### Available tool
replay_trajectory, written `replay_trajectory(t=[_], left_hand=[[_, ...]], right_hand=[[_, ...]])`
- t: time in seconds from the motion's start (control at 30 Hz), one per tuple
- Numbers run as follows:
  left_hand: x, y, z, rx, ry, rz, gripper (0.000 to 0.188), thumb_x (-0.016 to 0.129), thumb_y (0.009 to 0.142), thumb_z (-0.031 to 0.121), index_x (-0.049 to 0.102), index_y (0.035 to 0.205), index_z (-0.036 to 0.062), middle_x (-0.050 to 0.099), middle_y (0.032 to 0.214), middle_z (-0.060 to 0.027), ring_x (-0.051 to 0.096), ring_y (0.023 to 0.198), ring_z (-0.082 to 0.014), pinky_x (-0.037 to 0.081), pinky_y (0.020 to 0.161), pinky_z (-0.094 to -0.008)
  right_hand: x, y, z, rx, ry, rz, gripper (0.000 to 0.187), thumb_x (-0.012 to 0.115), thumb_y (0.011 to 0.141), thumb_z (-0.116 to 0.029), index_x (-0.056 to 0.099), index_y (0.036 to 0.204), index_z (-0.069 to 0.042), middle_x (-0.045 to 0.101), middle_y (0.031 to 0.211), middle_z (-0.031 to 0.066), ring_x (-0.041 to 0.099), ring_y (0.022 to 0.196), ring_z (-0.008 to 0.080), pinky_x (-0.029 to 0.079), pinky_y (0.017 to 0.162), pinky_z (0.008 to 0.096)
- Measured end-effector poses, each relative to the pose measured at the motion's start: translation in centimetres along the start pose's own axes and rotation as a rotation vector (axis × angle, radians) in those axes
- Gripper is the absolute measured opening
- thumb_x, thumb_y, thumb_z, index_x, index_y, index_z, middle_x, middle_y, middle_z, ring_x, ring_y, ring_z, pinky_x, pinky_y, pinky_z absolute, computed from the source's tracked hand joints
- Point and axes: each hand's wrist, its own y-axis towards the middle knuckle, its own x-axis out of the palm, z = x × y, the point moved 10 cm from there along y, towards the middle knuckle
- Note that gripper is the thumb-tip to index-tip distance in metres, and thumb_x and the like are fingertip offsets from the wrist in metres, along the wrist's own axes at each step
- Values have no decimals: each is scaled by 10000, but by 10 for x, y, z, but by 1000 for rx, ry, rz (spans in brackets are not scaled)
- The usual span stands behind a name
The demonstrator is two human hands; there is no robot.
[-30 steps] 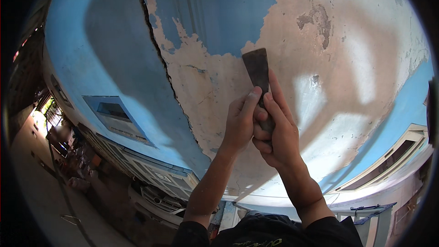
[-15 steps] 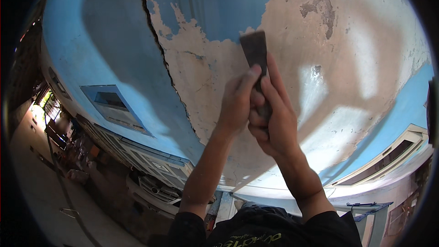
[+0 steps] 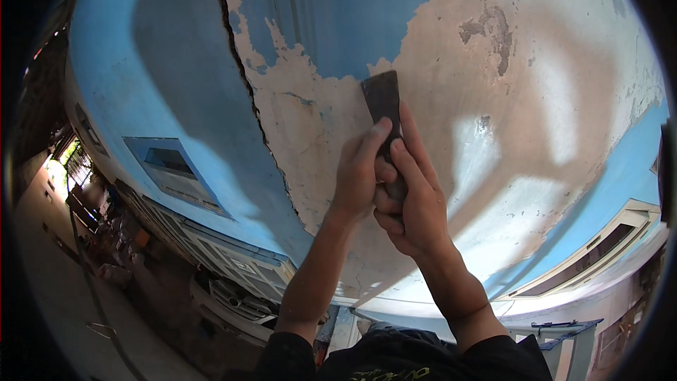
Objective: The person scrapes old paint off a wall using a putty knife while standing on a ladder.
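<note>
Both of my hands grip a dark flat-bladed scraper, its blade tilted up toward the wall. My right hand wraps round the handle, with one finger stretched along the blade's right side. From the left, my left hand closes on the handle, its thumb laid at the base of the blade. The blade's wide end lies just below the ragged lower edge of the blue paint. Bare, pale plaster surrounds the blade. Whether the edge touches the wall I cannot tell. My fingers hide most of the handle.
A long dark crack runs down the wall left of my hands. Windows sit low at left and right. Below left stands a parked vehicle; a blue-topped metal frame stands at lower right.
Both hands and the scraper have moved down and slightly left, drawing the blade lower on the wall. My grip looks the same. The whole view has shifted a little.
</note>
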Motion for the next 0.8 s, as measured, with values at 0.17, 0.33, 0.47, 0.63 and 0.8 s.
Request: replay_trajectory(t=[0.17,0.33,0.47,0.63,0.8], left_hand=[[1,-1,-4,-9,46,4,302,547,949,339,586,770,99,482,602,70,383,447,14,266,388,-163],[2,5,15,1,-27,29,276,543,955,292,550,713,159,455,599,92,390,487,18,278,417,-176],[-3,-1,5,7,63,61,260,540,957,290,547,733,158,454,608,96,377,476,16,267,403,-184],[0,4,4,-39,35,-22,302,529,962,332,564,769,101,473,603,69,381,444,1,268,385,-179],[-1,-3,2,-45,-5,-61,293,528,963,329,570,787,99,478,614,67,385,451,5,270,387,-176]], right_hand=[[-11,-4,4,6,-58,72,513,345,1025,-194,195,1512,-248,406,706,-39,257,399,10,190,306,172],[6,11,-7,3,-34,24,508,340,1026,-195,199,1510,-254,406,701,-39,258,395,10,191,303,173],[-3,0,5,-18,-78,52,509,337,1027,-201,193,1511,-260,403,695,-40,260,398,12,191,306,172],[-1,1,1,-15,-48,52,515,345,1026,-206,186,1512,-263,402,699,-40,268,405,15,191,307,172],[-1,0,7,-16,-27,38,515,349,1026,-211,186,1513,-253,407,707,-41,275,404,17,196,303,174]])
